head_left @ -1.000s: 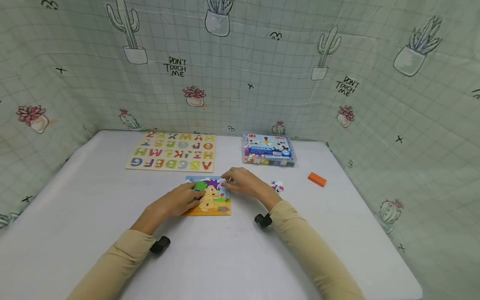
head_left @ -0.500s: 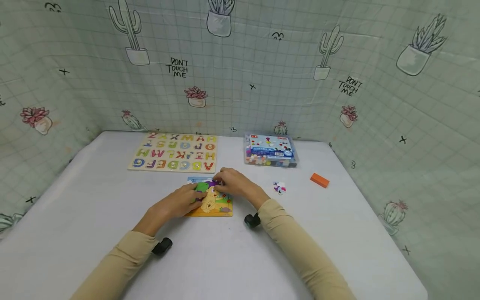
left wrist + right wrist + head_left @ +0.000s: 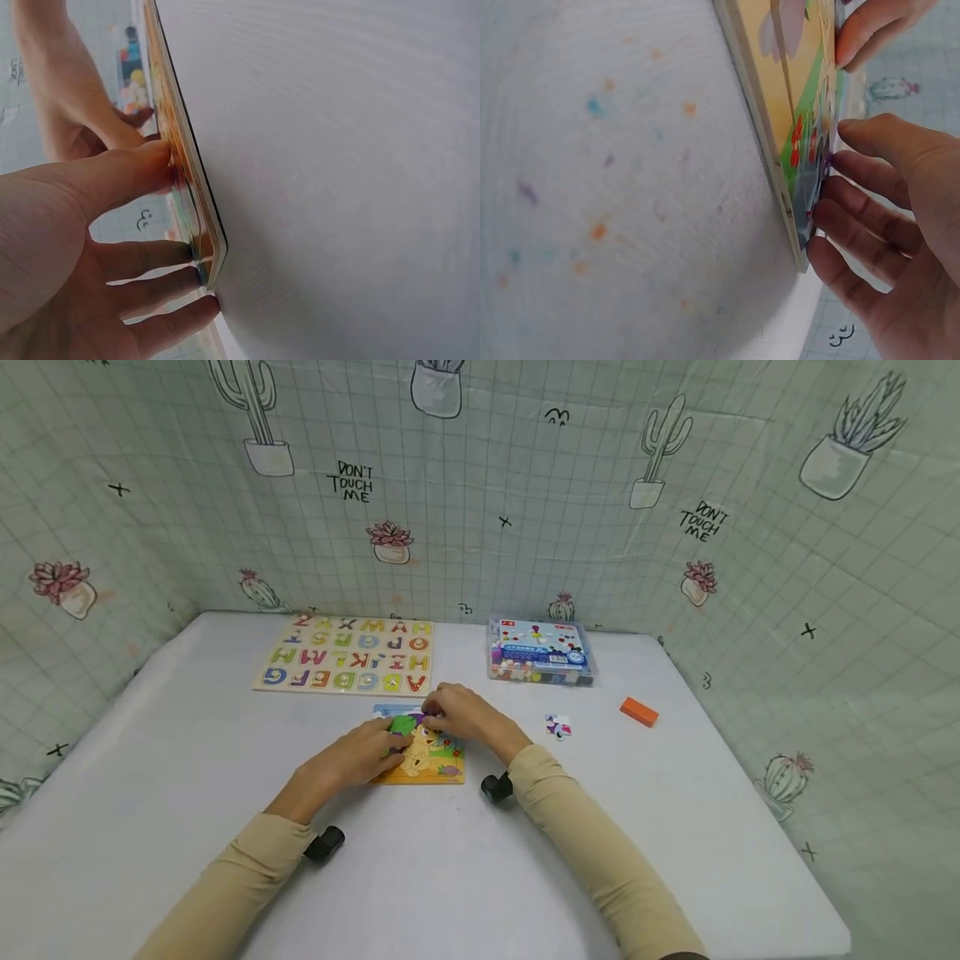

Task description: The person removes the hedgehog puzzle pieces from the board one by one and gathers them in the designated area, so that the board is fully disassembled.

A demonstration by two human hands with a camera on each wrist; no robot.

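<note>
A cartoon jigsaw puzzle board [image 3: 420,768], with a yellow hedgehog on it, lies on the white table. My left hand [image 3: 367,753] rests on its left part; in the left wrist view the thumb lies on top and the fairly straight fingers touch the corner. At the board's top, my right hand [image 3: 462,712] has thumb and index fingertip close together, pinching what seems to be a small purple puzzle piece [image 3: 827,160]. The hand largely hides this piece. Its other fingers bend over the board's corner in the right wrist view.
Behind the puzzle lies a wooden alphabet board [image 3: 345,656]. A clear plastic box [image 3: 540,652] of coloured parts stands at the back right. A loose puzzle piece [image 3: 558,727] and an orange block [image 3: 639,712] lie to the right.
My right hand has moved left from the board's top right corner onto the purple hair, uncovering the loose piece on the table. The left hand stays on the board.
</note>
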